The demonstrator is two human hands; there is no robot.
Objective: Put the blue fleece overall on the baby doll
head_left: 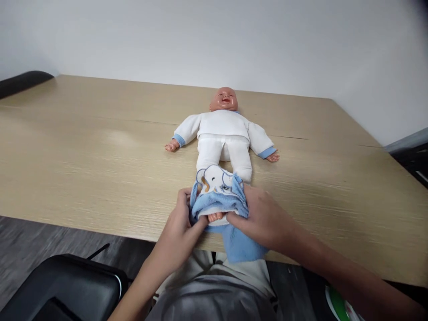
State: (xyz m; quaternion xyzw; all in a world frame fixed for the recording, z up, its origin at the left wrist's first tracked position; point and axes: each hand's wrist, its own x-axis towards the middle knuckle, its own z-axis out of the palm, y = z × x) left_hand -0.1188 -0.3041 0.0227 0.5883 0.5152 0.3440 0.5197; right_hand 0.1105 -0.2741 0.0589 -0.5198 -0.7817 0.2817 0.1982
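A baby doll (224,133) in a white suit with blue cuffs lies on its back on the wooden table (83,169), head away from me. A blue and white garment (217,196) with a cartoon print is bunched around its feet near the table's front edge. My left hand (179,223) grips the garment's left side, fingers closed. On the garment's right side, my right hand (264,218) pinches the cloth. A bare doll foot (215,217) pokes out between my hands. A blue part of the garment hangs over the table edge.
A black chair (63,285) stands at the lower left below the table. Another dark chair back (20,82) shows at the far left, and dark furniture (411,154) at the right. A white wall runs behind the table.
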